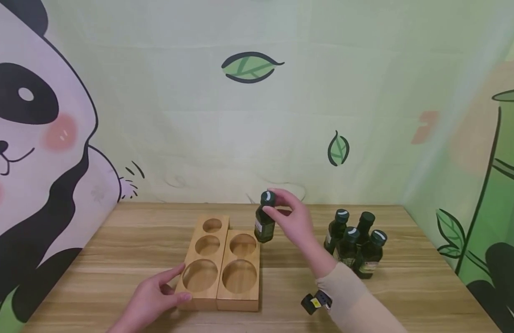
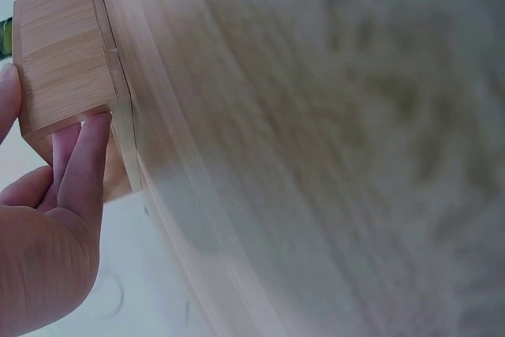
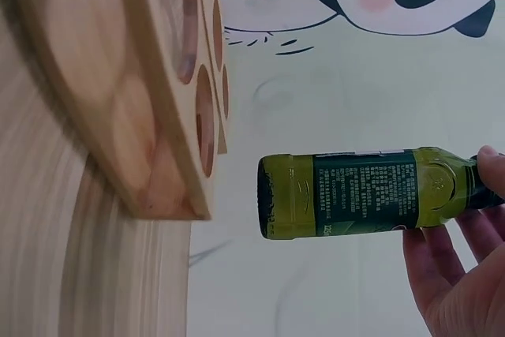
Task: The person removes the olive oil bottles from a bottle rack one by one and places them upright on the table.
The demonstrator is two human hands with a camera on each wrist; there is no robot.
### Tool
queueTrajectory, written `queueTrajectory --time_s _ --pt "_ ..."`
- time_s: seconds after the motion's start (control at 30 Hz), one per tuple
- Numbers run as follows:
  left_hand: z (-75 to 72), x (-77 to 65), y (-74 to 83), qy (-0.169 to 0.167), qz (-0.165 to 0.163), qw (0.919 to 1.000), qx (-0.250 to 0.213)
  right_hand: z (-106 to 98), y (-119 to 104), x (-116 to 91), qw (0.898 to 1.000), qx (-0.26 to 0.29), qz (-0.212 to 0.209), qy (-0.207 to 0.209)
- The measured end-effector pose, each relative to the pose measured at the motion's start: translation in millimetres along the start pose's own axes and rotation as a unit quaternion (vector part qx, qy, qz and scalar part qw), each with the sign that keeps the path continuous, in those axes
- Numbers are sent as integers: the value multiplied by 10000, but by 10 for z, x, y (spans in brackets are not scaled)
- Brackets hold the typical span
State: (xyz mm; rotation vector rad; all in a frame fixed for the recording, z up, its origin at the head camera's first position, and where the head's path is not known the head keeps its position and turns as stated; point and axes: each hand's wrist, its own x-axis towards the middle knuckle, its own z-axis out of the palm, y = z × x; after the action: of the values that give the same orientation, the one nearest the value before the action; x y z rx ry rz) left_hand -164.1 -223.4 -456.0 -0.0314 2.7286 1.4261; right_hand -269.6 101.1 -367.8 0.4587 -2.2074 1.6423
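Two wooden bottle holders lie side by side on the table: the left holder (image 1: 198,303) has three round holes, the shorter right holder (image 1: 238,304) has two. My left hand (image 1: 150,293) grips the left holder at its near left corner, thumb on the front and fingers along the side. In the left wrist view its fingertips (image 2: 96,125) reach the edge of the wood. My right hand (image 1: 296,222) pinches a small dark green glass bottle (image 1: 264,227) around its capped neck. The bottle hangs nearly upright just right of the right holder's far end; its printed label (image 3: 367,193) shows in the right wrist view.
Several similar dark bottles (image 1: 369,260) stand in a close group on the right of the wooden table (image 1: 423,286). A small black device (image 1: 316,302) shows beside the right sleeve (image 1: 357,300). Behind the table hangs a printed backdrop (image 1: 190,115) with a panda and leaves.
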Motion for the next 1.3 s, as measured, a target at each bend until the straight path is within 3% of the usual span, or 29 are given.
queueTrajectory --time_s 0.37,0.7,1.07,1.3 --pt "-9 -3 13 5 41 9999 101 -285 78 -201 9985 -356 416 -58" --pt "-1 3 -13 -36 54 9999 107 -523 150 -382 9980 -586 240 91" --pt "-7 7 -23 -44 150 9998 133 -762 215 -603 9936 -908 624 231" --pt "5 24 -11 12 41 9999 132 -937 260 -742 9908 -1096 708 361"
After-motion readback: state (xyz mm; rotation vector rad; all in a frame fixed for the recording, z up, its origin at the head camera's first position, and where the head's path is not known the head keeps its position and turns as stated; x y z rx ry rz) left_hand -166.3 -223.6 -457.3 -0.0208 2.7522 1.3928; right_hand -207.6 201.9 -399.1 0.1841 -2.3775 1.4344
